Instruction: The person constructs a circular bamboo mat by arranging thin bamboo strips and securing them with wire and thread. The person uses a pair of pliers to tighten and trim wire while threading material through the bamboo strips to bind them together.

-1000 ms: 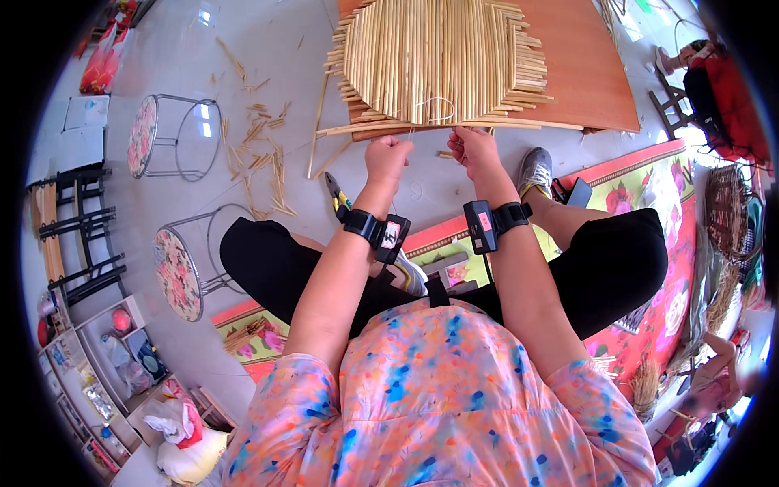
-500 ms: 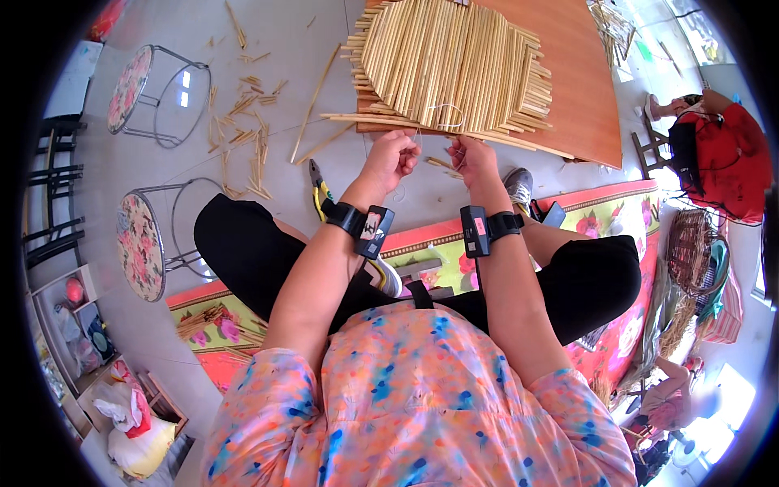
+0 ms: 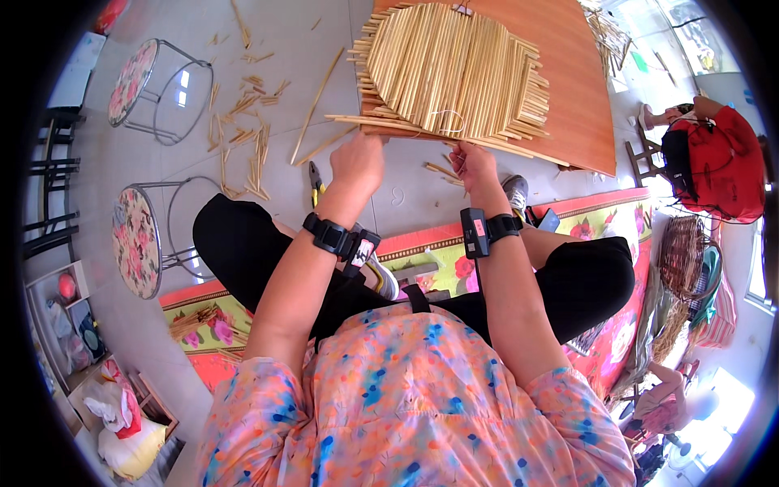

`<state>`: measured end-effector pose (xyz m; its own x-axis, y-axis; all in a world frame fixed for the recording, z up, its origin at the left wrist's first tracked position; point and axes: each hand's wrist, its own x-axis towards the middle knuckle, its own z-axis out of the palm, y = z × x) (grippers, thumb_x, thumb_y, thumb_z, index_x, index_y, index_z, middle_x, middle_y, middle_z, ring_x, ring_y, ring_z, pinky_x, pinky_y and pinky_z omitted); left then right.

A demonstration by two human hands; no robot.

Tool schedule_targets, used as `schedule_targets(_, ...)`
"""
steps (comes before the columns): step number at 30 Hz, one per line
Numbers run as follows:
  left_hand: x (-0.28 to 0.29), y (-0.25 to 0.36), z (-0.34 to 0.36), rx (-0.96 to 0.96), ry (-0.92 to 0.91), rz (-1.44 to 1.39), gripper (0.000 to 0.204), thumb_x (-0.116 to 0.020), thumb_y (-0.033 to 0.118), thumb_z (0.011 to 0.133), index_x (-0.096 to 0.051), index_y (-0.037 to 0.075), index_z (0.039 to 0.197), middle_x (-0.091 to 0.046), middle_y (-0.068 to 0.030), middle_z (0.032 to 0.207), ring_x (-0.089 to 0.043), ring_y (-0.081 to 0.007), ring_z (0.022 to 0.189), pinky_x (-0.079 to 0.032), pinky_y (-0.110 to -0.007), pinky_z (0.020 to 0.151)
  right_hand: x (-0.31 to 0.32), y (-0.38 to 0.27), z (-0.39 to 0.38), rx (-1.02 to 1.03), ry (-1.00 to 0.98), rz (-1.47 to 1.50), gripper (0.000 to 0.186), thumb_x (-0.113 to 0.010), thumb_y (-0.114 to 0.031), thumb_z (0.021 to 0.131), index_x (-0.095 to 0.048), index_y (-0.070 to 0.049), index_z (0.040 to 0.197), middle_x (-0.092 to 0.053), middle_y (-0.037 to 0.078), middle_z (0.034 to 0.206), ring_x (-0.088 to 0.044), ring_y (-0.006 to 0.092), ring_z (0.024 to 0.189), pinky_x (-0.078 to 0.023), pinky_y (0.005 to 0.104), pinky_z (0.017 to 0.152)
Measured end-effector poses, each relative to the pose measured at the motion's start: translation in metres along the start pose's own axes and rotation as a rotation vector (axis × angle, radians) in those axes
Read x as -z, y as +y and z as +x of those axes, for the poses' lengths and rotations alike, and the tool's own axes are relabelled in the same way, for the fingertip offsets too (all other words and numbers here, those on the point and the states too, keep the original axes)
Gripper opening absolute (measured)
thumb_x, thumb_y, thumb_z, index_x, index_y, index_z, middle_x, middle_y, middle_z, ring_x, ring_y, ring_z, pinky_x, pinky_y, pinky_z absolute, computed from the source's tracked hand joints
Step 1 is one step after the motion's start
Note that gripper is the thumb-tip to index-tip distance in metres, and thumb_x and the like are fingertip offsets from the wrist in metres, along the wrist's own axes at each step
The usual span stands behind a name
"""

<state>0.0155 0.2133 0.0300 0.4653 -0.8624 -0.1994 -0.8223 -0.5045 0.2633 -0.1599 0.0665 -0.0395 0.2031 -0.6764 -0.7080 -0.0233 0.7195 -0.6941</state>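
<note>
A mat of straw-coloured reed sticks (image 3: 438, 73), with a rounded middle and ragged stick ends at its sides, lies on a brown wooden board (image 3: 580, 97). A thin white cord (image 3: 449, 111) loops over its near part. Left of the mat's near edge is my left hand (image 3: 359, 162), closed, its back up and its fingertips mostly hidden. My right hand (image 3: 474, 165) is pinched just below the near edge, by a long stick; what lies between its fingers is too small to make out. Black devices are strapped to both wrists.
Pliers (image 3: 316, 183) with yellow handles lie near my left forearm. Cut reed pieces (image 3: 258, 158) are scattered on the tiles. Two flowered stools (image 3: 135, 241) stand at left. Under my legs is a flowered mat (image 3: 442, 235). A person in red (image 3: 718, 170) sits at right.
My left hand has moved left, away from my right hand, and turned its back up. My right hand stays near the edge, slightly farther right. The cord loop has shifted slightly.
</note>
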Motion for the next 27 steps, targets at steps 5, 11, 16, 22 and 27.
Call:
schedule_targets(5,-0.009,0.027,0.018,-0.18,0.157,-0.423,0.019,-0.054,0.014,0.08,-0.065,0.003,0.091,-0.063,-0.0135,0.084,-0.064,-0.028,0.079,-0.049,-0.038,0.067,-0.005,-0.003,-0.004,-0.011,0.036,-0.016,0.006,-0.057,-0.013,0.085,-0.056,-0.008,0.082,-0.059,0.002,0.071,-0.059,0.0116,0.062,-0.043,0.0237,0.047)
schedule_targets(11,-0.061,0.057,0.026,0.038,-0.267,-1.033,0.022,-0.053,0.016,0.082,-0.064,-0.002,0.087,-0.064,-0.0123,0.069,-0.061,-0.0214,0.058,-0.048,-0.032,0.058,-0.002,-0.005,-0.016,-0.027,0.031,0.003,0.008,-0.059,-0.016,0.085,-0.057,-0.008,0.084,-0.059,0.0,0.072,-0.059,0.0111,0.062,-0.042,0.0227,0.047)
schedule_targets(16,-0.083,0.076,0.044,0.139,-0.409,-1.295,0.021,-0.055,0.027,0.086,-0.065,0.01,0.093,-0.063,0.0013,0.081,-0.057,-0.0093,0.069,-0.037,-0.026,0.059,-0.003,-0.008,-0.028,-0.034,0.07,-0.017,0.009,-0.059,-0.017,0.084,-0.058,-0.008,0.081,-0.059,0.0,0.068,-0.057,0.0109,0.057,-0.04,0.0224,0.045)
schedule_targets(22,-0.088,0.102,0.05,0.354,-0.474,-1.561,0.015,-0.06,0.027,0.082,-0.064,0.012,0.082,-0.061,0.0028,0.074,-0.053,-0.0085,0.064,-0.035,-0.028,0.058,0.008,-0.006,-0.031,0.035,0.098,-0.23,0.019,-0.06,-0.021,0.085,-0.06,-0.005,0.075,-0.06,0.001,0.064,-0.055,0.0101,0.053,-0.039,0.0219,0.044)
schedule_targets(27,-0.099,0.105,0.056,0.367,-0.422,-1.649,0.012,-0.062,0.022,0.081,-0.063,0.01,0.082,-0.061,0.0016,0.073,-0.053,-0.0089,0.06,-0.035,-0.027,0.056,0.01,-0.003,-0.036,0.13,0.142,-0.34,0.019,-0.06,-0.02,0.084,-0.062,-0.002,0.078,-0.063,0.006,0.067,-0.058,0.0117,0.053,-0.041,0.0226,0.043)
